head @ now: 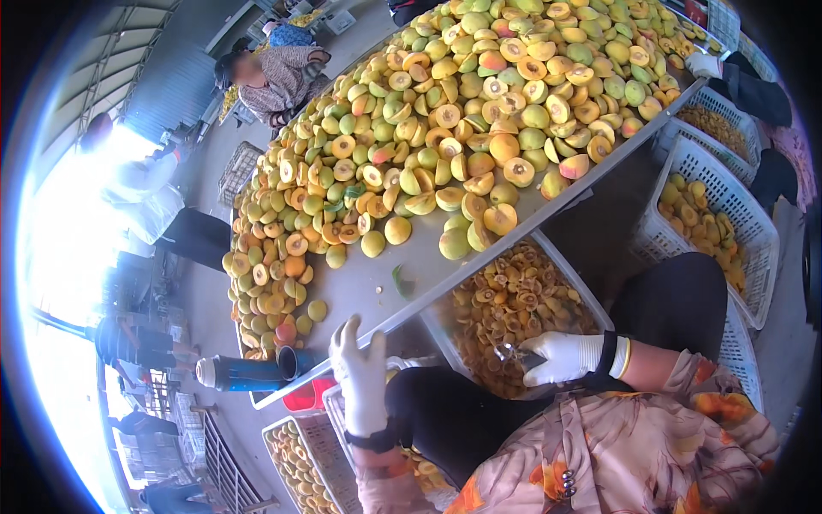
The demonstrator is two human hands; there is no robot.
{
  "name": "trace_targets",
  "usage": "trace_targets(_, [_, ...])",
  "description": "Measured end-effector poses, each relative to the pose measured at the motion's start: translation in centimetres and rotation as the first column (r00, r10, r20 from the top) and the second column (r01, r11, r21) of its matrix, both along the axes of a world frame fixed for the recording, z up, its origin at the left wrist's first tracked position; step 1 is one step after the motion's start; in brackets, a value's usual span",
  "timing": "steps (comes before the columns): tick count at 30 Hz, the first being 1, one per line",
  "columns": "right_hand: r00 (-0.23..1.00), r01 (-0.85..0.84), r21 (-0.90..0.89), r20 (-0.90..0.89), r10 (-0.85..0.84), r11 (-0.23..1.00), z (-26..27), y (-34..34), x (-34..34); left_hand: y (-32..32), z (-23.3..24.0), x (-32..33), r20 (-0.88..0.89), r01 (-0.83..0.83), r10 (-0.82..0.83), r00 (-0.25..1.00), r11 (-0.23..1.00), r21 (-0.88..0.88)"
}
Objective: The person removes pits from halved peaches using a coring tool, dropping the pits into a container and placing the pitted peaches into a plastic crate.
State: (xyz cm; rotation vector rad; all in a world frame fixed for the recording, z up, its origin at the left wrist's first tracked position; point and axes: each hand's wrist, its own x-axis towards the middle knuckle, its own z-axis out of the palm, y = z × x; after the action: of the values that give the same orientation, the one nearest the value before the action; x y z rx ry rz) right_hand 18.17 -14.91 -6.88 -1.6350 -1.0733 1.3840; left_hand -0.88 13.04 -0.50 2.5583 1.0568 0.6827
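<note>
My left hand (359, 379), in a white glove, is raised at the near edge of the metal table (347, 289), fingers apart and holding nothing. My right hand (559, 358), also gloved, grips the dark handle of a small metal tool (507, 351) whose exact kind is unclear. That tool is above a bin of cut-out fruit centres and scraps (520, 295) below the table edge. Halved yellow-green fruits, like peaches or apricots (449, 128), are heaped on the table. A green leaf (403, 281) lies near its edge.
White crates of fruit halves (758, 225) (302, 462) stand at both sides. A blue flask (241, 374) is by the table's left corner, above a red container (305, 397). A co-worker's gloved hand (703, 65) rests at the far right edge; another person (279, 80) is across the table.
</note>
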Motion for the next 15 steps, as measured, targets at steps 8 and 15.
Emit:
trace_targets(8, [0.981,-0.116,0.082,0.163,0.101,0.99,-1.4,0.4,0.9,1.2,-4.4,18.0,-0.258,0.39,-0.438,0.861,0.894,-0.219])
trace_targets(15, [0.972,0.087,0.141,0.204,-0.115,0.986,1.5,-0.4,1.5,0.3,-2.2,14.1,0.326,0.426,-0.278,0.904,0.657,-0.621])
